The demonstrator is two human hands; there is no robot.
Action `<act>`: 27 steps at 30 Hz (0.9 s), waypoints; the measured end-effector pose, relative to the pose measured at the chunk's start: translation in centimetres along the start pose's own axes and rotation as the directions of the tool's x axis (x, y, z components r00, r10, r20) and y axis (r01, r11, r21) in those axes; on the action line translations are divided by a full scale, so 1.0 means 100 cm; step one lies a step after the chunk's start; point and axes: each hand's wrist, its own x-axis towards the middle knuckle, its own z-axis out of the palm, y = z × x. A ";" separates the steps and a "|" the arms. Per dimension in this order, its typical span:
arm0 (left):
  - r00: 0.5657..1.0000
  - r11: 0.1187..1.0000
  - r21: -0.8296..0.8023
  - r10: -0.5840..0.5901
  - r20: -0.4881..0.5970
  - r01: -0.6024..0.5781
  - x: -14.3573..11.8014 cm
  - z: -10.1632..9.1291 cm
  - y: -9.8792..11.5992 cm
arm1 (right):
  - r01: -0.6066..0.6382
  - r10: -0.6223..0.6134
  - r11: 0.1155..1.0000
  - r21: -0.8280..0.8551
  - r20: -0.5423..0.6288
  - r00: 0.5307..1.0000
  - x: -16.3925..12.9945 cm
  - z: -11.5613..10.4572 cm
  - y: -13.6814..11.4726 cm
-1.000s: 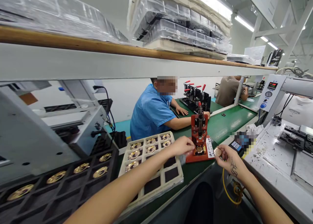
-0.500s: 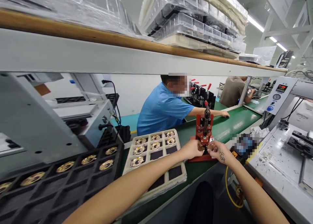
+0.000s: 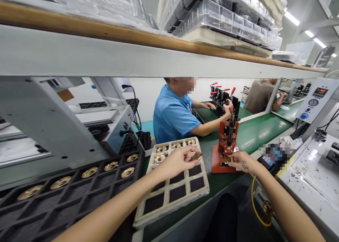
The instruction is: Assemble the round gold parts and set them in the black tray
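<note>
A coin-like disc, with a brownish face and a shiny metallic rim, is tilted above the far right part of a cream tray, held at its edge in the pinched grip of the left hand. Beneath it the tray has a moulded, rounded rim and square compartments lined in dark, matt material; polished gold ring-shaped pieces lie in several of the farther ones, while nearer ones show bare lining. To the right, a red-painted metal press stands upright on a flat red base plate, its lever tipped with a red handle, and a second round gilt piece sits low in its fixture. The fingertips of the right hand are at that piece's edge; I cannot tell whether this grip is clenched on it or merely touching. Both tray and press rest on the smooth, glossy green bench. At the left, a soft-looking black tray with deep angular cells carries more gold rings. Beyond the bench, a person in a blue shirt reaches toward black metal clamps with red handles. Overhead, clear ribbed plastic boxes are stacked on a wood-edged shelf.
</note>
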 end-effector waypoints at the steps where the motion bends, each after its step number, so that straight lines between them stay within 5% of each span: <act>1: 1.000 1.000 -0.001 -0.008 -0.023 0.008 -0.006 -0.005 0.001 | 0.005 -0.005 1.000 -0.012 -0.036 0.999 0.003 -0.014 -0.004; 6: 0.989 0.993 0.075 0.100 -0.108 -0.092 -0.025 -0.018 0.030 | 0.039 -0.046 0.999 -0.029 -0.316 0.948 0.070 -0.085 -0.048; 11: 0.970 0.970 0.063 0.238 -0.053 -0.234 -0.029 -0.004 0.063 | 0.118 -0.103 0.993 0.028 -0.320 0.942 0.124 -0.090 -0.130; 13: 0.972 0.971 0.067 0.233 -0.036 -0.230 -0.032 -0.001 0.064 | 0.187 -0.168 0.982 0.018 -0.359 0.918 0.107 -0.076 -0.155; 15: 0.977 0.976 0.067 0.208 -0.038 -0.205 -0.038 -0.001 0.061 | 0.317 -0.327 0.943 -0.100 -0.453 0.830 0.072 -0.059 -0.164; 17: 0.983 0.983 0.048 0.179 -0.048 -0.176 -0.043 -0.001 0.057 | 0.427 -0.495 0.869 -0.250 -0.441 0.749 0.035 -0.044 -0.157; 19: 0.985 0.986 0.040 0.163 -0.049 -0.161 -0.046 0.002 0.058 | 0.500 -0.581 0.813 -0.297 -0.385 0.717 0.008 -0.032 -0.140; 23: 0.974 0.970 0.094 0.227 -0.023 -0.224 -0.047 0.018 0.069 | 0.511 -0.572 0.818 -0.265 -0.270 0.775 -0.012 -0.022 -0.113; 27: 0.918 0.908 0.166 0.395 -0.037 -0.384 -0.050 0.039 0.085 | 0.433 -0.497 0.862 -0.264 -0.271 0.824 -0.031 -0.021 -0.117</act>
